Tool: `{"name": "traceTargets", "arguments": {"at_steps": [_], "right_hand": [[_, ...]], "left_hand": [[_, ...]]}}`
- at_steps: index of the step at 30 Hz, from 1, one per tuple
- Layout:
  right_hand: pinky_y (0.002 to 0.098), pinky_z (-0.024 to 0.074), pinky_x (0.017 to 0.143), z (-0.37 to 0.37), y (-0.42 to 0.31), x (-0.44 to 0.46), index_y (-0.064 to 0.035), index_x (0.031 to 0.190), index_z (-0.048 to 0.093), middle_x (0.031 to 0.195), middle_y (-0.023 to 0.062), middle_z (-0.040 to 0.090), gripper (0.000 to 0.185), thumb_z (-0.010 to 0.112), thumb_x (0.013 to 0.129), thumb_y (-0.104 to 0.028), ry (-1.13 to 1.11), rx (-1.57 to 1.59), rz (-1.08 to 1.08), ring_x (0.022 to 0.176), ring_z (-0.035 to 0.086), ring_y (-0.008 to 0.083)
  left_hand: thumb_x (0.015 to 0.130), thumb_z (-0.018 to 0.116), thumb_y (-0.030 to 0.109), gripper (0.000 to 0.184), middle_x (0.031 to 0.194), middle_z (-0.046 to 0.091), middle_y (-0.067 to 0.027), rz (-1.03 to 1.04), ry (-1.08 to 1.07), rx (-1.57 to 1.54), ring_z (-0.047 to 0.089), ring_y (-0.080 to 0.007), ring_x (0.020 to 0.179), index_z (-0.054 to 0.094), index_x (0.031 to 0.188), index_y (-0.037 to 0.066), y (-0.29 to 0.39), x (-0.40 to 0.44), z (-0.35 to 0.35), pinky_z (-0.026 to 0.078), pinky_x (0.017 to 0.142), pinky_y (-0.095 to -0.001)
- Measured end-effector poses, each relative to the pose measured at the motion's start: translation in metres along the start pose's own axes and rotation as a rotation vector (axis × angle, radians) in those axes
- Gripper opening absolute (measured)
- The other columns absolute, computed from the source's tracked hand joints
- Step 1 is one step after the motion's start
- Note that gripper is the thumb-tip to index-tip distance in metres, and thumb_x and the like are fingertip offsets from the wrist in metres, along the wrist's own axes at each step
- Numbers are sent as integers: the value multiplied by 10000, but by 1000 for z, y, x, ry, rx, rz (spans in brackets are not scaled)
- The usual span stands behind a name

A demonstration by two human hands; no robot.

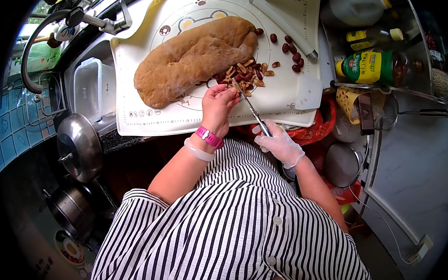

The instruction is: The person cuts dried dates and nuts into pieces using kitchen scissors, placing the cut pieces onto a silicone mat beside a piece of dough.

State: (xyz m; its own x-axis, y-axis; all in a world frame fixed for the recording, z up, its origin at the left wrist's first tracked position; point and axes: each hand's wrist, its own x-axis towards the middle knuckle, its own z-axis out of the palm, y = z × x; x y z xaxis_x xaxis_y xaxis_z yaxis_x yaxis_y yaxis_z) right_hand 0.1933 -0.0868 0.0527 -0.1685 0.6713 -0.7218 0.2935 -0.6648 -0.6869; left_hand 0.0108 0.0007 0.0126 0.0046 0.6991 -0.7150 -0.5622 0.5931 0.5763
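My left hand [219,103], bare and wearing a pink watch, pinches a red date at its fingertips; the date is mostly hidden by the fingers. In my right hand [283,143], which has a clear plastic glove on, is a pair of scissors [252,109]. The blades point up and left, with their tips at my left fingertips. Just beyond lies a pile of cut date pieces [246,76]. A long brown slab of dough [195,60] stretches to the left of it. Several whole red dates [292,48] sit at the upper right of the pile.
Everything lies on a cream baking mat [159,124]. A white rolling pin [285,25] and a white scraper [308,92] are at its right. Bottles [367,66] stand on the right shelf. A plastic container [95,90] and a metal lid [79,147] are at left.
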Motion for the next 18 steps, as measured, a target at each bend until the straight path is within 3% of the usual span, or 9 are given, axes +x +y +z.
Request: {"name": "traceTargets", "arguments": {"at_steps": [5, 10, 12, 13, 15, 18], "right_hand": [[366, 487, 760, 0, 4, 2, 4, 1032, 574, 887, 151, 622, 330, 624, 819, -243, -6, 46, -3, 764, 583, 268], [395, 471, 726, -7, -2, 5, 12, 930, 555, 821, 193, 608, 292, 622, 851, -261, 53, -166, -24, 745, 583, 296], [405, 467, 724, -7, 1, 9, 15, 913, 544, 814, 203, 602, 292, 622, 855, -261, 80, -222, -35, 750, 587, 308], [416, 464, 722, -7, 2, 11, 17, 895, 534, 807, 214, 596, 295, 622, 859, -262, 108, -277, -46, 754, 591, 320], [429, 463, 725, -3, -1, 10, 15, 920, 531, 806, 215, 598, 306, 627, 851, -267, 145, -286, -42, 757, 591, 339], [458, 464, 739, -3, 2, 5, 12, 992, 514, 812, 228, 603, 349, 634, 834, -274, 232, -335, -125, 776, 593, 382]], "left_hand": [[873, 661, -9, 266, 966, 631, -97, 16, 22, -18, 648, -188, 867, 470, 1055, 25, -2, 2, 3, 565, 798, -287], [857, 664, -27, 265, 939, 624, -92, 41, 3, 24, 650, -191, 836, 467, 1024, 32, 0, 6, 5, 572, 783, -297], [816, 660, -65, 319, 851, 607, -106, 77, 3, 9, 601, -165, 683, 411, 992, 27, 1, 7, 7, 540, 651, -275], [816, 660, -65, 319, 851, 607, -106, 77, 2, 9, 601, -165, 683, 411, 992, 27, 0, 8, 6, 540, 651, -275], [834, 678, -28, 300, 915, 614, -84, 81, -20, 46, 650, -192, 804, 451, 1021, 34, 1, 9, 4, 574, 765, -300], [826, 676, -27, 326, 900, 607, -78, 164, 11, 70, 643, -181, 793, 435, 1037, 31, 2, 7, 9, 573, 755, -300]]}}
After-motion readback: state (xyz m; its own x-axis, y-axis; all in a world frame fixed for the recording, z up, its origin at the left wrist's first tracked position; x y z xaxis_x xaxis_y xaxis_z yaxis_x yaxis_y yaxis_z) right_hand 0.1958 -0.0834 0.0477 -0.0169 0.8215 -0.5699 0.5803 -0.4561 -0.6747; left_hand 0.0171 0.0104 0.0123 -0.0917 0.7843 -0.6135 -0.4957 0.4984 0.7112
